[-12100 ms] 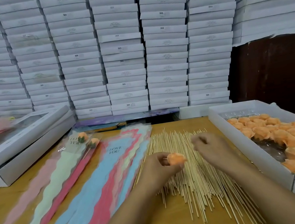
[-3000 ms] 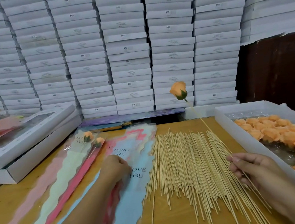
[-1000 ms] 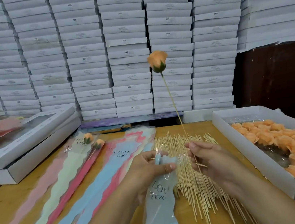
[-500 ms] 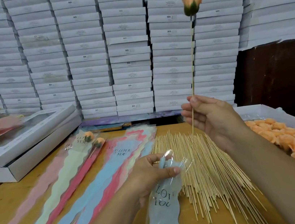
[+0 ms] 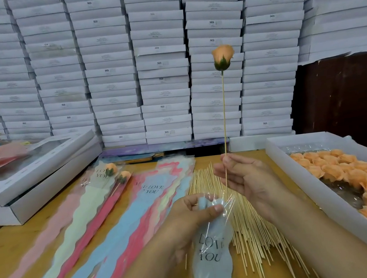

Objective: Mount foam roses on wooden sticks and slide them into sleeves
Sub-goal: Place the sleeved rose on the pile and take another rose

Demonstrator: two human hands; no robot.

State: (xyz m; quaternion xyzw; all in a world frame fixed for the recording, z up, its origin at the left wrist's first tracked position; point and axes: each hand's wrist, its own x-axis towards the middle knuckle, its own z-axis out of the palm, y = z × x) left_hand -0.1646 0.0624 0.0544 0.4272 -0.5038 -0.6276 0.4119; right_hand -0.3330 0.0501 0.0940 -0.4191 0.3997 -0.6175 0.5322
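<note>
An orange foam rose (image 5: pixel 223 56) sits on top of a thin wooden stick (image 5: pixel 224 119) that stands nearly upright. My right hand (image 5: pixel 246 177) pinches the stick near its lower end. My left hand (image 5: pixel 193 217) grips the open mouth of a clear and blue "LOVE YOU" sleeve (image 5: pixel 212 259), which hangs toward me. The stick's bottom tip is just above the sleeve mouth. Loose wooden sticks (image 5: pixel 250 235) lie spread on the table under both hands.
Coloured sleeves (image 5: pixel 128 219) fan out on the wooden table at the left, two of them with roses (image 5: pixel 111 169) inside. A white box of orange foam roses (image 5: pixel 357 175) stands at the right. Flat white boxes (image 5: pixel 29 174) lie at the left; stacked boxes form a wall behind.
My right hand has come down and toward the sleeve, lowering the rose on its stick. My left hand keeps its grip on the sleeve mouth.
</note>
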